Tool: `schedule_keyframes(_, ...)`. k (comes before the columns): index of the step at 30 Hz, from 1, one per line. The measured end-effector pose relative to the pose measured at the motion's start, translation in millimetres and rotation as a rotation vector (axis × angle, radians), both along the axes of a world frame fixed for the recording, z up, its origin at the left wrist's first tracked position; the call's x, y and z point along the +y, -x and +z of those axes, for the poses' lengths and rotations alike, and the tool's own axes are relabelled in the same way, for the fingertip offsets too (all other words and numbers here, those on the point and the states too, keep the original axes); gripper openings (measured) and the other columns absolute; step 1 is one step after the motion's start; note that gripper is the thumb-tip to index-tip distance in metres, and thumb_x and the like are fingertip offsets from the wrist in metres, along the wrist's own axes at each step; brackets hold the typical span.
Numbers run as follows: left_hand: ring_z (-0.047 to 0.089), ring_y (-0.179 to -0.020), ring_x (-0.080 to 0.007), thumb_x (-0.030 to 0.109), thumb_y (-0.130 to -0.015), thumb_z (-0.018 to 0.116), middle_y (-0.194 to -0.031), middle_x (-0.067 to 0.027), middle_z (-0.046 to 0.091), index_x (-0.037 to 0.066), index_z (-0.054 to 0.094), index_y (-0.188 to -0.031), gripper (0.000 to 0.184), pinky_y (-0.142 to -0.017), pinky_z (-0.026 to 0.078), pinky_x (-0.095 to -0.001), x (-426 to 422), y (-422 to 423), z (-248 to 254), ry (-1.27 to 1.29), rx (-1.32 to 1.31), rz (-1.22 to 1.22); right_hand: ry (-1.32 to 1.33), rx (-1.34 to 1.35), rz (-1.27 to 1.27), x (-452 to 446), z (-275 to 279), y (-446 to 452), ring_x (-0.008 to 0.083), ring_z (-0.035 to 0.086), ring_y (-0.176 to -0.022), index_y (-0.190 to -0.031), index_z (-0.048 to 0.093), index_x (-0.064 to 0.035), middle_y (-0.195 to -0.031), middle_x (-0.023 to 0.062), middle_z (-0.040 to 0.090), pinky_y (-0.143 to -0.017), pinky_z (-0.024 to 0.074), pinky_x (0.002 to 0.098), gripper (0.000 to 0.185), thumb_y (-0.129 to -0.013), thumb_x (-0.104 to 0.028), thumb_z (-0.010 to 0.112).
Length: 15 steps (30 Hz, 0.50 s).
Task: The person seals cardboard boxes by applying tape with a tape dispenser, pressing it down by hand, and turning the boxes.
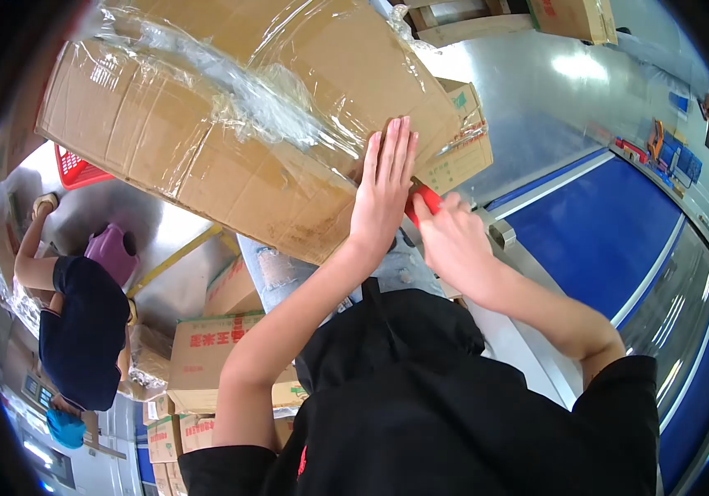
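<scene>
A large brown carton (164,124) fills the upper left of the head view, tilted in front of me, with crumpled clear tape (267,103) along its top. My left hand (386,194) lies flat on the carton near its right end, fingers stretched out and pointing away from me. Just to the right, my right hand (455,244) is closed round the red handle of a knife (427,198). The knife is close against the carton's edge beside my left hand; its blade is mostly hidden, so I cannot tell whether it cuts in.
Beyond the large carton stands a smaller carton (462,153). On my right runs a blue conveyor belt (598,236) with a metal frame. Stacked cartons (205,351) are at lower left. A person in dark clothing (85,331) bends near a purple stool (112,256) and a red crate (81,172).
</scene>
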<state>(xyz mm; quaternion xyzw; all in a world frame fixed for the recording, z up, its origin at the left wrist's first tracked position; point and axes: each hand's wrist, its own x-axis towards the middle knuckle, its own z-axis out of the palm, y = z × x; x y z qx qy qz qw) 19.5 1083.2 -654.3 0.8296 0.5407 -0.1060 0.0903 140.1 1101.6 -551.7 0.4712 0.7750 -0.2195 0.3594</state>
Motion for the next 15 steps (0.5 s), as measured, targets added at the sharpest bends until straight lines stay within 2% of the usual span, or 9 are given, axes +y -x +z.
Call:
schedule_keyframes(1, 0.017, -0.168, -0.0380, 0.039, -0.105, 0.049, -0.180, -0.0202, 0.020, 0.003, 0.026, -0.172, 0.080, -0.137, 0.013, -0.0553, -0.9, -1.7, -2.5, 0.010, 0.008, -0.003, -0.003, -0.018, 0.115, 5.5, -5.3, 8.3, 0.0368, 0.072, -0.086, -0.130, 0.067, 0.0032, -0.091, 0.0246, 0.068, -0.067, 0.0613, 0.0427, 0.055, -0.077, -0.007, 0.076)
schedule_keyframes(3, 0.017, -0.168, -0.0379, 0.038, -0.105, 0.049, -0.180, -0.0202, 0.020, 0.003, 0.026, -0.172, 0.079, -0.137, 0.013, -0.0556, -0.1, -0.6, -0.4, -0.010, 0.057, -0.026, -0.040, -0.036, 0.311, 5.3, -20.4, 5.2, 0.0296, 0.074, -0.083, -0.105, 0.079, -0.0033, -0.079, 0.0153, 0.074, -0.064, 0.0601, 0.0411, 0.032, -0.075, -0.015, 0.077)
schedule_keyframes(5, 0.017, -0.168, -0.0386, 0.036, -0.106, 0.048, -0.180, -0.0215, 0.021, 0.003, 0.026, -0.172, 0.077, -0.137, 0.013, -0.0565, 1.0, 1.2, 6.8, -0.034, 0.121, -0.041, 0.621, -0.324, 0.192, 0.3, -64.4, -44.7, 0.0332, 0.077, -0.086, -0.095, 0.081, -0.0048, -0.089, 0.0190, 0.079, -0.075, 0.0614, 0.0473, 0.025, -0.075, -0.018, 0.073)
schedule_keyframes(6, 0.017, -0.168, -0.0386, 0.036, -0.106, 0.048, -0.180, -0.0215, 0.021, 0.003, 0.026, -0.172, 0.077, -0.137, 0.013, -0.0565, -4.4, 0.7, 7.9, -0.053, 0.109, -0.047, 0.520, -0.238, 0.187, -18.5, -82.6, -104.1, 0.0297, 0.077, -0.085, -0.088, 0.083, -0.0080, -0.095, 0.0170, 0.081, -0.076, 0.0602, 0.0498, 0.021, -0.077, -0.022, 0.072)
schedule_keyframes(7, 0.021, -0.167, -0.0393, 0.034, -0.105, 0.048, -0.179, -0.0223, 0.023, 0.002, 0.030, -0.171, 0.075, -0.137, 0.016, -0.0561, -12.0, -4.4, 4.2, -0.076, 0.065, -0.015, 0.367, -0.397, 0.165, -40.5, -101.2, -144.8, 0.0340, 0.076, -0.093, -0.088, 0.083, -0.0076, -0.096, 0.0191, 0.079, -0.076, 0.0600, 0.0495, 0.019, -0.080, -0.021, 0.071)
schedule_keyframes(8, 0.024, -0.166, -0.0399, 0.032, -0.105, 0.049, -0.178, -0.0230, 0.026, 0.002, 0.034, -0.169, 0.072, -0.137, 0.018, -0.0557, -7.1, -10.7, -6.1, -0.107, 0.048, 0.070, 0.113, -0.349, 0.322, -51.3, -105.2, -175.7, 0.0387, 0.073, -0.102, -0.093, 0.081, -0.0055, -0.099, 0.0223, 0.078, -0.075, 0.0603, 0.0523, 0.020, -0.080, -0.017, 0.072)
schedule_keyframes(10, 0.024, -0.166, -0.0402, 0.033, -0.105, 0.047, -0.178, -0.0225, 0.027, 0.002, 0.034, -0.169, 0.073, -0.137, 0.018, -0.0559, -8.7, -24.8, -13.8, -0.080, 0.089, 0.089, -0.092, -0.261, 0.012, -23.5, -65.3, -152.3, 0.0442, 0.072, -0.104, -0.130, 0.071, 0.0002, -0.099, 0.0261, 0.075, -0.083, 0.0614, 0.0569, 0.048, -0.083, -0.008, 0.072)
schedule_keyframes(11, 0.025, -0.165, -0.0400, 0.034, -0.105, 0.046, -0.178, -0.0214, 0.028, 0.002, 0.034, -0.169, 0.073, -0.137, 0.019, -0.0564, -9.5, -23.0, -13.6, -0.100, 0.055, 0.082, -0.052, -0.284, -0.198, -10.5, -44.7, -133.7, 0.0453, 0.073, -0.099, -0.142, 0.068, -0.0075, -0.098, 0.0280, 0.075, -0.088, 0.0617, 0.0544, 0.053, -0.089, -0.013, 0.070)
schedule_keyframes(15, 0.024, -0.166, -0.0361, 0.034, -0.104, 0.050, -0.178, -0.0188, 0.027, 0.000, 0.036, -0.168, 0.074, -0.137, 0.021, -0.0523, -10.7, -2.2, 5.8, -0.160, -0.017, -0.106, 0.023, -0.222, -0.380, 55.2, 53.2, -77.1, 0.0488, 0.073, -0.105, -0.146, 0.068, -0.0187, -0.112, 0.0295, 0.075, -0.094, 0.0593, 0.0519, 0.052, -0.094, -0.021, 0.069)
